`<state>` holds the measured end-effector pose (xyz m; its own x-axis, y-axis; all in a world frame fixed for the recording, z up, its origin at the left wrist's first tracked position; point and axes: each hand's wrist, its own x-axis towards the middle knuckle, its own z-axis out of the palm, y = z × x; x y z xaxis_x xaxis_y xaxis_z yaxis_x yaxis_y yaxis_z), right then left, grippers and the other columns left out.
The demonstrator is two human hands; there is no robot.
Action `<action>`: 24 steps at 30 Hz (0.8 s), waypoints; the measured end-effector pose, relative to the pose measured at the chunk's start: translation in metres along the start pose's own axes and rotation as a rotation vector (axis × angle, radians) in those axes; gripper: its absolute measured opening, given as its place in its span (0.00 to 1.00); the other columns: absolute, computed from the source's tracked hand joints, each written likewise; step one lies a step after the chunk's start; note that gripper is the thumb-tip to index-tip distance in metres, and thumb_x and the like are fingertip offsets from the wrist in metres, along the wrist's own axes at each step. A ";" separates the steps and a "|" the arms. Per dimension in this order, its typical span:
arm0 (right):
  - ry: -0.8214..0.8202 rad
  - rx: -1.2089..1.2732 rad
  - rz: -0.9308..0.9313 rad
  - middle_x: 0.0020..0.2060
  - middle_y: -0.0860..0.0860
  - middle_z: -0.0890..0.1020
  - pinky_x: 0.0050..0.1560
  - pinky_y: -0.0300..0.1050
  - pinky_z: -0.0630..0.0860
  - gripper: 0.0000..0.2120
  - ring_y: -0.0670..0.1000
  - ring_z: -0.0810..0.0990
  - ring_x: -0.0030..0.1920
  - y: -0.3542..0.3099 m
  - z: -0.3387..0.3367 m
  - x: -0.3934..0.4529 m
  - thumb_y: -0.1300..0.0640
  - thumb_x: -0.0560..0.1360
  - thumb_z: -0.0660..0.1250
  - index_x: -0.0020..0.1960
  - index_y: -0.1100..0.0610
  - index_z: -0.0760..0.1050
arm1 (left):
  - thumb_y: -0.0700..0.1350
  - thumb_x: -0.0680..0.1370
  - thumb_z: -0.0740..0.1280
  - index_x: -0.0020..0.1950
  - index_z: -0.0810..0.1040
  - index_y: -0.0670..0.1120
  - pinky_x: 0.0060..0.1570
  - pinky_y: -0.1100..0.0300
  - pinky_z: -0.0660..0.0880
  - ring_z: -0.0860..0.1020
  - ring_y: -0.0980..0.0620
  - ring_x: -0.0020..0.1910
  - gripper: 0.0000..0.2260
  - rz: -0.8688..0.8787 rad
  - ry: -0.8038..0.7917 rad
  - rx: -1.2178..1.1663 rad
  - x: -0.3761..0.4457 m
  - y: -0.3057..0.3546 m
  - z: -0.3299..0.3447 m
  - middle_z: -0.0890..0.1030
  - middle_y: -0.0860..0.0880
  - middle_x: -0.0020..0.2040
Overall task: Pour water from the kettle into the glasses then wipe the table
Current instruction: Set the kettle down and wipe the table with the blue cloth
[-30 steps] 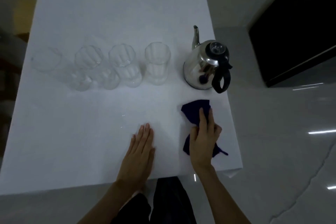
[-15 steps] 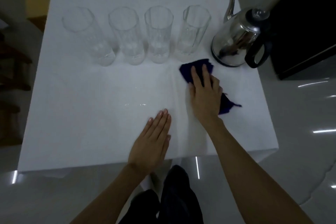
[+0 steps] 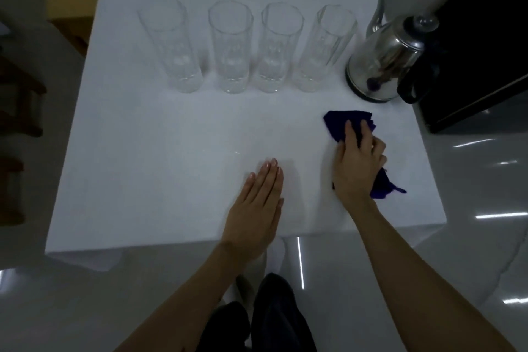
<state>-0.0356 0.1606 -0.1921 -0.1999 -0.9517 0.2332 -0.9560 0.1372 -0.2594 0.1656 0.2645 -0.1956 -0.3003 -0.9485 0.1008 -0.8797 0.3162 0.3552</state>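
Along the far side of the white rectangular table (image 3: 143, 151), four tall clear ribbed glasses (image 3: 231, 48) are lined up in a row running left to right, with the shiny steel kettle with a black handle (image 3: 383, 66) set just beside the rightmost glass; its spout is turned away and its handle towards the near right. Nearer the body, the left hand (image 3: 257, 203) is laid flat on the table with fingers straight and together, holding nothing. A few small glints, probably water drops (image 3: 234, 152), are seen just beyond its fingertips. To the right, the crumpled dark blue cloth (image 3: 340, 124) is pressed to the table under the right hand (image 3: 355, 163), whose fingers are curled over it; its long axis runs from near right to far left, one end showing past the fingertips, the other behind the wrist. The drops lie to the left of the cloth, so a leftward sweep by the right hand is judged likely, with the left hand in its path.
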 end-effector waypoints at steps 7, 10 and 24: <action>-0.076 0.110 -0.276 0.71 0.64 0.73 0.57 0.64 0.73 0.21 0.68 0.74 0.59 -0.098 0.026 -0.003 0.59 0.80 0.60 0.71 0.60 0.75 | 0.48 0.83 0.46 0.78 0.54 0.37 0.77 0.49 0.45 0.49 0.46 0.79 0.25 -0.409 0.159 -0.012 -0.029 -0.078 -0.045 0.53 0.40 0.79; -0.087 0.103 -0.457 0.71 0.61 0.74 0.56 0.60 0.76 0.23 0.62 0.71 0.58 -0.101 0.022 -0.025 0.56 0.79 0.55 0.71 0.59 0.75 | 0.51 0.83 0.44 0.78 0.52 0.36 0.77 0.47 0.44 0.48 0.43 0.79 0.27 -0.556 0.172 0.055 -0.041 -0.115 -0.057 0.51 0.38 0.79; 0.004 0.044 -0.041 0.72 0.68 0.70 0.57 0.67 0.71 0.21 0.73 0.72 0.61 -0.114 0.031 -0.001 0.60 0.79 0.64 0.72 0.60 0.74 | 0.54 0.83 0.44 0.79 0.50 0.39 0.77 0.46 0.47 0.47 0.47 0.79 0.28 -0.663 0.179 0.042 -0.051 -0.128 -0.057 0.51 0.42 0.80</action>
<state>0.0800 0.1374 -0.1914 -0.1613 -0.9553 0.2479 -0.9531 0.0856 -0.2903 0.3142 0.2712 -0.1931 0.3686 -0.9292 0.0277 -0.8713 -0.3349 0.3588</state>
